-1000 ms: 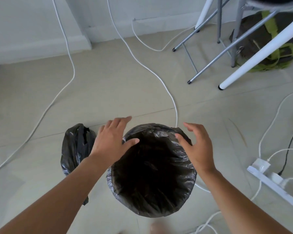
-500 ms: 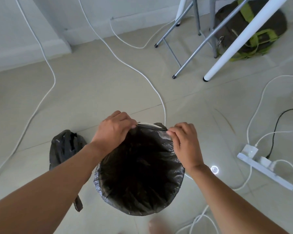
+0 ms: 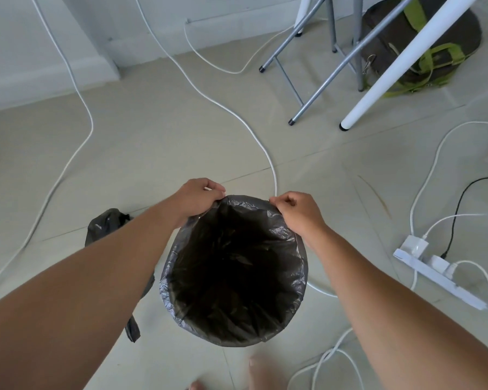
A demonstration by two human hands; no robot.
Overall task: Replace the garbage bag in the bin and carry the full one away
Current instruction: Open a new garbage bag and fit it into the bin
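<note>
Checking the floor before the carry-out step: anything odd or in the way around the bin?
Nothing spilled or torn. White cables snake loose across the floor, one running up to the bin's far side, more by the power strip: trip hazards. The full bag sits left of the bin. Both hands, left and right, pinch the liner rim.

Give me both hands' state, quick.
Left hand: fingers pinching the bin liner at its far rim.
Right hand: pinching the same rim.

left hand (image 3: 198, 199) and right hand (image 3: 298, 210) extended forward, fingers curled, pinching
</note>
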